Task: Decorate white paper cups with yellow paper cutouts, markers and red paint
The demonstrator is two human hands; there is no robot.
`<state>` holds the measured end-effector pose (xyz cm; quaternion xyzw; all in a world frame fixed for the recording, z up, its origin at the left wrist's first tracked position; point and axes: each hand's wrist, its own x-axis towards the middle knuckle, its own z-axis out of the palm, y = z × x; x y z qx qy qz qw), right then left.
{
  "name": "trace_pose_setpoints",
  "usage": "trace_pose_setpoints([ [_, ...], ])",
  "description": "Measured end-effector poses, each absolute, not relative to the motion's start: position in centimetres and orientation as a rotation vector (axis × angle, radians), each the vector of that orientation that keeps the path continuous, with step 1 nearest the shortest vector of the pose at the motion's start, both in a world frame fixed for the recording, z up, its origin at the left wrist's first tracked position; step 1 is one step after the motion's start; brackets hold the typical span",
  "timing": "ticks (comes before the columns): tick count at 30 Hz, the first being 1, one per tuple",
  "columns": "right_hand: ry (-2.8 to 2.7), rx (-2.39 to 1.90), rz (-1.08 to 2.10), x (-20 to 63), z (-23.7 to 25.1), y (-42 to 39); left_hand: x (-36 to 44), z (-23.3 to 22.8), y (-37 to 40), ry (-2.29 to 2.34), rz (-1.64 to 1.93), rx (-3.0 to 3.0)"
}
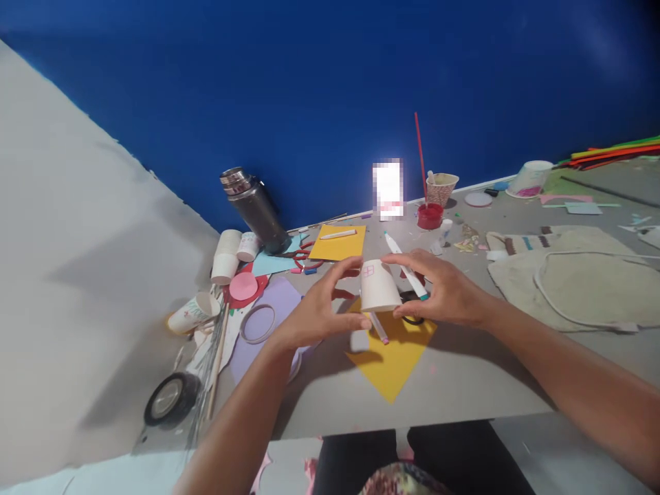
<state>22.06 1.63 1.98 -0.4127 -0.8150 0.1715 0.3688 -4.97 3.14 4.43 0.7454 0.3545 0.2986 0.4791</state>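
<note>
A white paper cup is held upside down above the table, with a small pink window-like drawing near its upper left. My left hand curves around the cup's left side, thumb low and fingers high. On the other side, my right hand grips the cup between thumb and index finger. A white marker with teal ends is also tucked in that right hand, slanting past the cup. Below lie a yellow paper sheet and a pink-tipped marker; a black ring-shaped item is partly hidden by my right hand.
At left are a dark flask, stacked paper cups, purple paper and black tape. Behind sit red-handled scissors and a red pot. A cloth with a cable lies right.
</note>
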Motion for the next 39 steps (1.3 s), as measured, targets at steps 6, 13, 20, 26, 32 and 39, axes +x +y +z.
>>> trace_pose_setpoints([
  [6, -1.829, -1.028, 0.769, 22.3, 1.8, 1.4, -4.3, 4.3, 2.3, 0.82, 0.764, 1.792],
  [13, -1.809, -1.019, 0.836, 22.1, 1.2, 1.6, -3.4, 2.2, 2.2, 0.794, 0.93, 1.655],
  [20, -1.769, -1.023, 0.485, 21.8, 1.3, 0.2, -3.9, 1.3, 2.4, 1.18, 1.084, 2.087],
  [26, -1.784, -0.761, 0.433, 21.2, 2.2, -1.2, -4.1, 0.7, 2.7, 1.148, 1.014, 2.143],
  [32, -1.921, -0.756, 0.221, 20.3, 2.4, -1.1, -4.0, 1.3, 2.2, 1.091, 0.933, 2.139],
  [39, -2.01, -0.719, 0.125, 20.3, 2.7, -1.5, -3.9, 1.0, 2.0, 1.059, 0.941, 2.142],
])
